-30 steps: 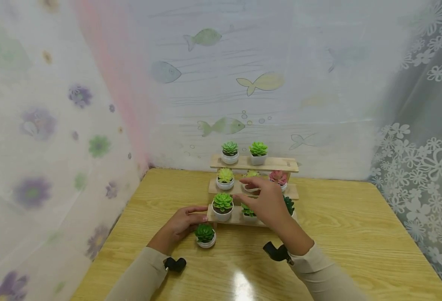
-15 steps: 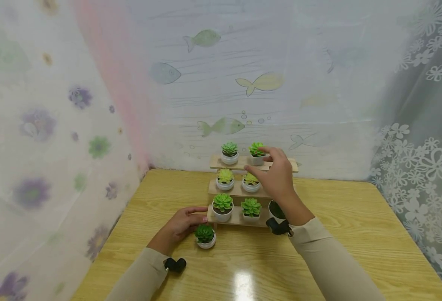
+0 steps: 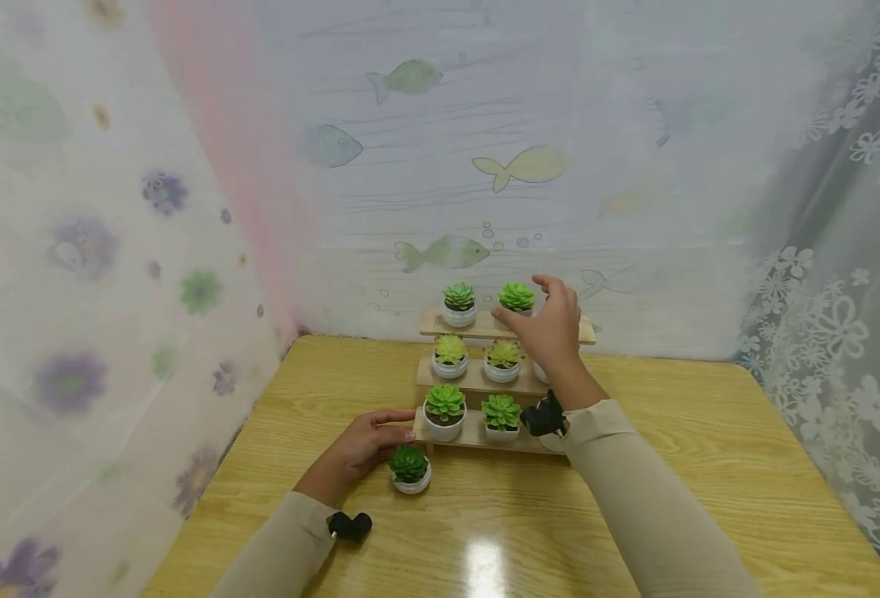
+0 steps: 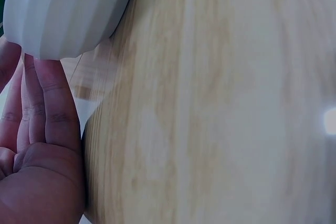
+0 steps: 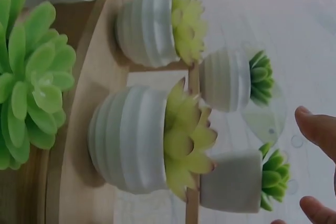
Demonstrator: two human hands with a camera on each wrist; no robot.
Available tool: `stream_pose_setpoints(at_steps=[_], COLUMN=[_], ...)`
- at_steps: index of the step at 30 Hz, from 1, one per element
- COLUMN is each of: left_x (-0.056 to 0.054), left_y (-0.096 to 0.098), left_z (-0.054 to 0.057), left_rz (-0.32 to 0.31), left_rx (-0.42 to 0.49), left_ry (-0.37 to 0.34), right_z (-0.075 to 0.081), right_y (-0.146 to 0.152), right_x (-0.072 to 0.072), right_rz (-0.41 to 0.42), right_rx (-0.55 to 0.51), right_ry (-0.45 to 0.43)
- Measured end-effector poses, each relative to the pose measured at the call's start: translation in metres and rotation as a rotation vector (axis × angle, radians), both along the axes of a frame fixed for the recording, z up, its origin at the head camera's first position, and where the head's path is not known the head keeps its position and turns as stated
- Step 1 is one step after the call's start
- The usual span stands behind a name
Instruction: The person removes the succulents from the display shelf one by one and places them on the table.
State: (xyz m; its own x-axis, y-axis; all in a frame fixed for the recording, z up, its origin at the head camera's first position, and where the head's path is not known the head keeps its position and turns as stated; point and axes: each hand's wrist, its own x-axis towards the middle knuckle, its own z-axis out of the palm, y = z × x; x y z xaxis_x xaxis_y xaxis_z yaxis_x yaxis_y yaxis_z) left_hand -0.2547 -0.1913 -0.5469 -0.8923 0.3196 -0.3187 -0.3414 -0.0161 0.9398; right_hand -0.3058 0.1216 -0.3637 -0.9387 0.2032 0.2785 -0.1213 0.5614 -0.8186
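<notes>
A three-tier wooden plant stand (image 3: 475, 433) bears several small potted succulents. My left hand (image 3: 361, 447) lies at the left end of its lowest shelf, fingers straight; the left wrist view shows the palm (image 4: 44, 182) and a white ribbed pot (image 4: 68, 14) by the fingertips. On the table beside it stands a dark green succulent (image 3: 409, 467) in a white pot. At the top shelf, my right hand (image 3: 552, 328) spreads thumb and fingers around the bright green succulent (image 3: 516, 296). In the right wrist view, its fingers (image 5: 320, 129) are apart from the square white pot (image 5: 231, 184).
A pale green succulent (image 3: 459, 306) sits at top left. Two yellow succulents, left (image 3: 450, 353) and centre (image 3: 502, 362), stand on the middle shelf. Two light green ones, left (image 3: 445, 407) and centre (image 3: 500, 415), are below. The right forearm covers the right-hand pots. A patterned curtain (image 3: 440, 166) hangs behind.
My right hand has risen from in front of the middle shelf to the top shelf, beside the bright green succulent. My left hand has stayed at the stand's left end.
</notes>
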Motion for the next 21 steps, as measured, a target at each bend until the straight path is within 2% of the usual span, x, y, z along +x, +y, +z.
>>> stream_pose_setpoints(at_steps=[10, 16, 21], left_x=[-0.001, -0.001, 0.0], left_y=[0.0, -0.001, 0.0], left_z=[0.002, 0.004, 0.003], left_rz=[0.006, 0.0, 0.001], left_rx=[-0.001, -0.004, -0.005], left_ry=[-0.015, -0.024, -0.016], right_z=[-0.006, -0.011, -0.013], right_y=[0.008, 0.01, 0.007], right_x=[-0.015, -0.017, -0.018], right_rz=[-0.028, -0.045, -0.057], right_rx=[0.141, 0.23, 0.255], right_ry=[-0.176, -0.197, -0.197])
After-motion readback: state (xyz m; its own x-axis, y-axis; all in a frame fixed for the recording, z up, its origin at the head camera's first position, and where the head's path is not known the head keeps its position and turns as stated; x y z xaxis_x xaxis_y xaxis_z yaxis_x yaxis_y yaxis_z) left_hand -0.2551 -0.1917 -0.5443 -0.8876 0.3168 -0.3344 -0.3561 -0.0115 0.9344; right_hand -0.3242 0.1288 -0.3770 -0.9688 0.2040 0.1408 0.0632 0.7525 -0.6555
